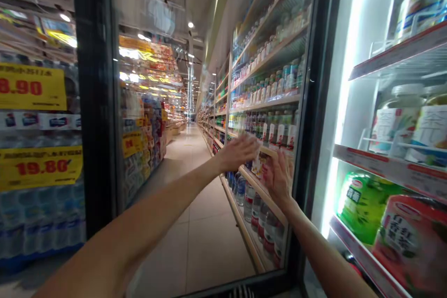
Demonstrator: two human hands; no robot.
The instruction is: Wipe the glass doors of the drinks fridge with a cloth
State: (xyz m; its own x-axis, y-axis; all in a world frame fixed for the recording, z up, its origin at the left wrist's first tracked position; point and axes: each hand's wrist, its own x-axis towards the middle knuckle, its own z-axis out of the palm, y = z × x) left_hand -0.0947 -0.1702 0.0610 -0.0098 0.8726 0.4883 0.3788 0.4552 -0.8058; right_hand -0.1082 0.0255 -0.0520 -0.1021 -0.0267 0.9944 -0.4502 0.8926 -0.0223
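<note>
A glass cooler door (181,251) with a black frame stands swung open in front of me. My left hand (239,152) reaches across to the glass, fingers stretched out and flat, slightly smeared by motion. A pale blurred patch shows at its fingertips; I cannot tell whether it is a reflection or a thin wipe. Just to its right, my right hand (278,179) is raised with fingers spread, at or very near the pane, with a faint reflection beside it. Nothing shows in the right hand.
At right, lit cooler shelves (387,163) hold bottles (387,116), a green pack (361,205) and a red pack (408,242). Left of the door, yellow price signs (38,167) hang on stacked water bottles (38,214). Through the glass, an aisle floor (195,223) runs beside drink shelves (268,98).
</note>
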